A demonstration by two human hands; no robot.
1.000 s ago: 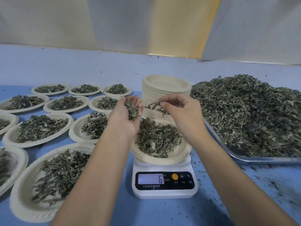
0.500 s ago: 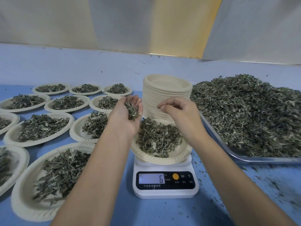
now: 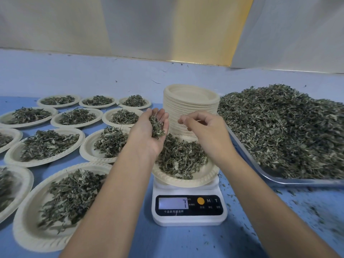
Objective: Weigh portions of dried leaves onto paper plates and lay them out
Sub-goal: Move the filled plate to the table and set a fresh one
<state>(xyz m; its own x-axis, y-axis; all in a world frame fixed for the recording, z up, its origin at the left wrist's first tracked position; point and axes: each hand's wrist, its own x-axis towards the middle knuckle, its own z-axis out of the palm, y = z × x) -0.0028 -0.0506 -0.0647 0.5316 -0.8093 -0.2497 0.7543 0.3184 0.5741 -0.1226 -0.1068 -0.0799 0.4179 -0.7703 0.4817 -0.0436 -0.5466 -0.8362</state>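
A paper plate (image 3: 188,181) heaped with dried leaves (image 3: 181,159) sits on a white digital scale (image 3: 189,211) whose display reads 7. My left hand (image 3: 147,135) hovers over the plate's left side, palm up and cupped around a handful of dried leaves (image 3: 157,127). My right hand (image 3: 204,131) hangs over the plate's right side with its fingers curled, and a thin leaf stalk (image 3: 195,121) shows in the pinch of thumb and forefinger.
A tall stack of empty paper plates (image 3: 191,101) stands just behind the scale. A metal tray (image 3: 297,181) piled with loose dried leaves (image 3: 283,127) fills the right. Several filled plates (image 3: 46,146) lie in rows on the blue table (image 3: 186,243) to the left.
My right hand let its pinch of leaves fall onto the plate and its fingers closed up. The scale reading rose from 6 to 7. My left hand stayed put.
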